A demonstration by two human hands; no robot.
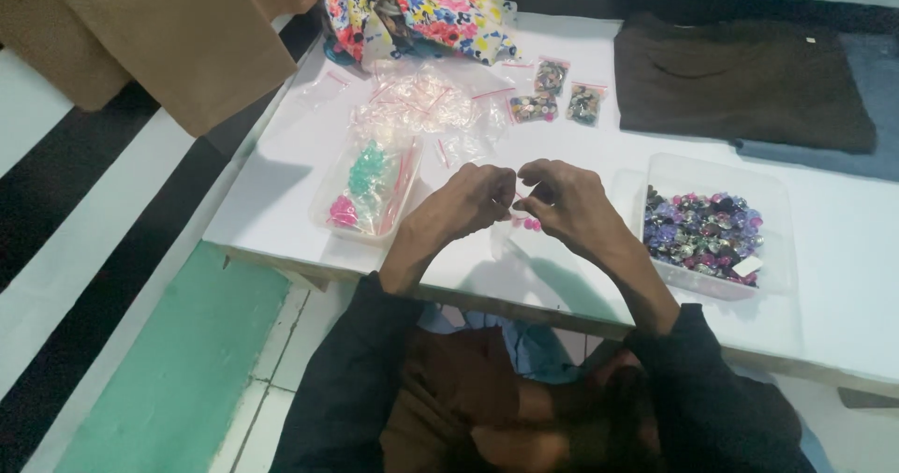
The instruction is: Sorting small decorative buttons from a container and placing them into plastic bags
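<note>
Both hands are meeting over the near edge of the white counter [281,211]. The left hand [465,201] and right hand [568,203] are pinching together on a small clear bag [521,213] with pink pieces showing at its bottom; the view is dim, so whether the fingers are sealing or opening it cannot be told.

Toward the far edge, three small filled bags [558,94] are lying done, just beside a loose heap of empty clear bags [421,108]. Much is waiting: the clear tray [719,234] by the right hand is sitting heaped with purple and dark buttons, and a second tray [367,192] by the left hand is holding green and pink pieces. By that judgement the bagging is only early on.
</note>
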